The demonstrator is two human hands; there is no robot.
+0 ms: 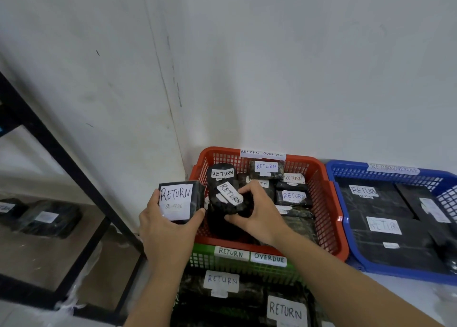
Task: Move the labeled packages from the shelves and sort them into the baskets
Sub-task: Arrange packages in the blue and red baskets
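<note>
Head view, near to far. Nearest: green basket (243, 264), tagged RETURN / OVERDUE, black packages inside. Next: left hand (164, 230), grip closed around a boxy black package (181, 200) labelled RETURN, held at the red basket's left rim. Right hand (258, 211), grip closed on a lumpy wrapped package (228, 198) over the red basket (329, 208). Probably light; box stiff, best held by its side faces; wrapped one soft, film likely slippery, best cupped underneath. Right: blue basket (333, 178). Far left: black shelf frame (49, 148) with more packages.
</note>
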